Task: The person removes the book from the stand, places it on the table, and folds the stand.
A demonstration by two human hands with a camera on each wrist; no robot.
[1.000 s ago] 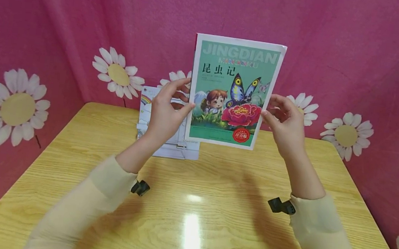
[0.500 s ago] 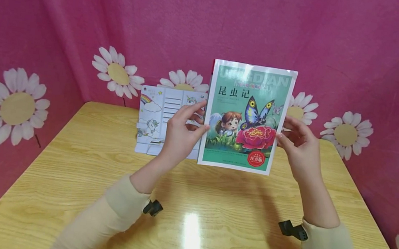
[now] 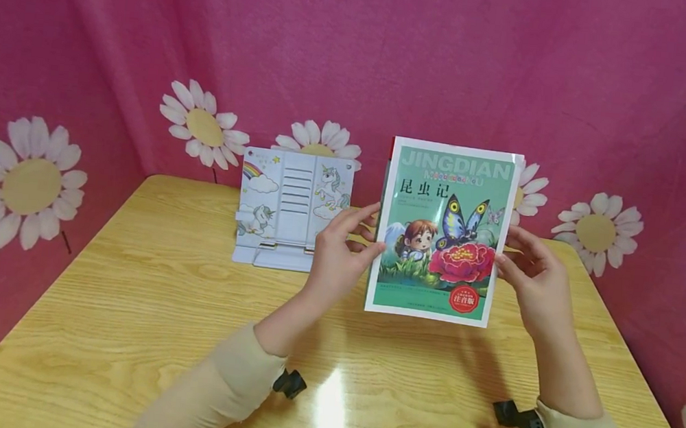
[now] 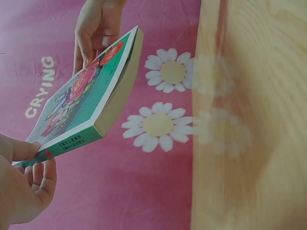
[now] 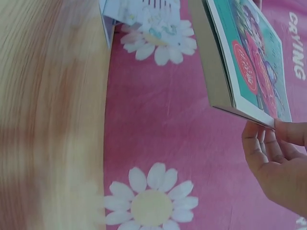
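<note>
A paperback book [image 3: 444, 230] with a green, white-bordered cover showing a butterfly, a red flower and a child is held up off the table, its front toward the head camera. My left hand [image 3: 344, 255] pinches its spine edge, thumb on the cover and fingers behind. On the opposite edge my right hand [image 3: 538, 281] pinches it the same way. In the left wrist view the book [image 4: 88, 91] is closed, its spine and page edges showing. The right wrist view has my right hand [image 5: 280, 163] at the book's [image 5: 240, 57] page edge.
A white unicorn-printed book stand [image 3: 294, 202] stands on the wooden table [image 3: 142, 305] left of the book, near the back edge. My left hand partly covers its lower right corner. A pink curtain [image 3: 427, 50] with daisies hangs behind and at both sides.
Both hands have carried the book to the right and down, keeping their hold on it. The book stand, partly covered earlier, now shows almost whole.
</note>
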